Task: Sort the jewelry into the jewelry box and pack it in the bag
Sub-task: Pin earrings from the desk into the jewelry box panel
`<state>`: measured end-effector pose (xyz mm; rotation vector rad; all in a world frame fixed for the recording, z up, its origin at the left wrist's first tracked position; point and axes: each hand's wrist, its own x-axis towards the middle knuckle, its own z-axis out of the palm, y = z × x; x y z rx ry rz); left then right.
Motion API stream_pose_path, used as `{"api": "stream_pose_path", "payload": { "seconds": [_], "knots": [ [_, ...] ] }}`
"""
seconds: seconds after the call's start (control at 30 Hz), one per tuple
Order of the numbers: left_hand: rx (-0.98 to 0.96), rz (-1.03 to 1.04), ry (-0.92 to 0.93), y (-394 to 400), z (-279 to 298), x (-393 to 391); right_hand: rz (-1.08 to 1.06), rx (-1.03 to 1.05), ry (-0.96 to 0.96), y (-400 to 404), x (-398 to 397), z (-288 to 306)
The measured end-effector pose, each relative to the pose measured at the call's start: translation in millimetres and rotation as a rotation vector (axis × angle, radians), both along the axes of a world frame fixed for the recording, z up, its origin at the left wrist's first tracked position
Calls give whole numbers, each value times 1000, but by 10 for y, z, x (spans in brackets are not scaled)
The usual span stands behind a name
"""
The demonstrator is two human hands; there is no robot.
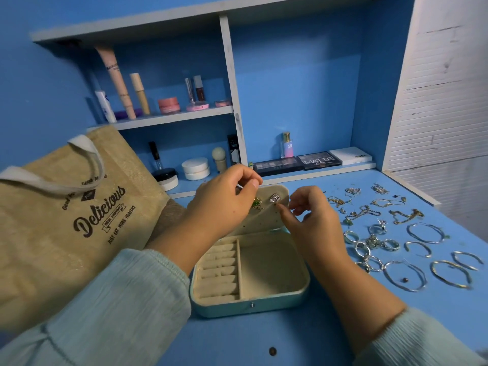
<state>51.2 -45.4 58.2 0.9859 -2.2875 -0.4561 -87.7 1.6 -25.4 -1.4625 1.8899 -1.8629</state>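
Jewelry lies mostly loose to your right: silver hoops (405,276), rings (375,243) and thin chains (367,213) spread over the blue desk (264,339), well apart from the pale mint jewelry box (250,276) that sits open in front of you. Two pieces are already pinned to the cream perforated panel (264,215) inside its raised lid: a green-stoned earring (256,203) and a sparkling triangular stud (274,198) just right of it. Your left hand (224,199) curls over the panel's far edge and pinches it steady. Your right hand (311,210) is at the panel's right edge, thumb and forefinger pressed together; whether they hold a small stud or its back is too small to tell. Any next piece lies right of that hand, so the right one is the nearer to fetch it. Below, the ring rolls (217,270) and the open right compartment (272,265) hold nothing. At left, the tan burlap tote bag (66,220) leans waiting.
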Motion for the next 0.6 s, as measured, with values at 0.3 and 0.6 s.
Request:
{"api": "stream_pose_path", "payload": {
  "seconds": [0.3, 0.6],
  "knots": [
    [161, -33, -160, -32, 301, 3, 80, 17, 193, 102, -36, -13],
    [136, -126, -614, -88, 324, -192, 269, -20, 384, 213, -179, -54]
  ]
}}
